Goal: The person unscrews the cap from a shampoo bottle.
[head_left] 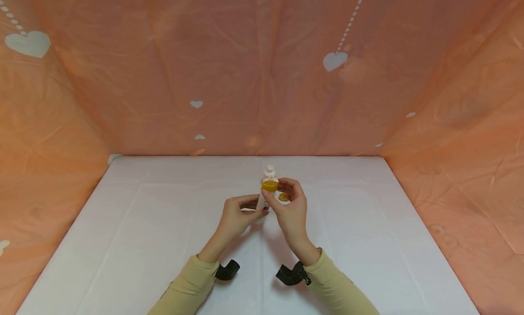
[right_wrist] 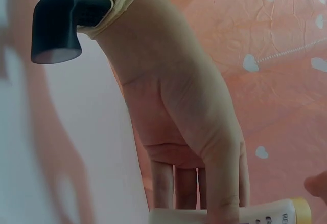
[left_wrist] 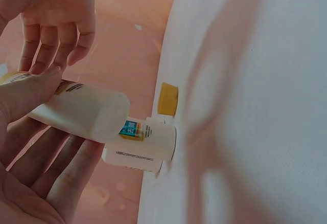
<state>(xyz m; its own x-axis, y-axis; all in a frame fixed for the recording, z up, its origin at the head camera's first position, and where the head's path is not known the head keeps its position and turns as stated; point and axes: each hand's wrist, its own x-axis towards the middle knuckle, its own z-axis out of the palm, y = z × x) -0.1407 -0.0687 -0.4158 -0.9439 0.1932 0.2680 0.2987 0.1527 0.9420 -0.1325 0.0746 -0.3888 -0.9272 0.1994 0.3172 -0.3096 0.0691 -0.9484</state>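
My left hand (head_left: 237,215) holds a white bottle (left_wrist: 87,106) tilted, thumb on one side and fingers underneath. The bottle's yellow cap (head_left: 269,186) points up and away. Around that cap stands my right hand (head_left: 292,208), its thumb and fingers on either side. In the right wrist view a fingertip (right_wrist: 317,185) shows close to the cap, with a slight gap between them. The right fingers (left_wrist: 48,42) hang loosely extended in the left wrist view. Behind the held bottle, an uncapped white bottle (head_left: 269,173) stands upright with its neck showing.
A loose yellow cap (head_left: 284,197) lies on the white table (head_left: 163,233) beside the standing bottle. White packaging with a teal label (left_wrist: 134,129) shows there in the left wrist view. Orange heart-printed cloth (head_left: 262,78) encloses the back and sides. Black wrist devices (head_left: 228,270) hang below the sleeves.
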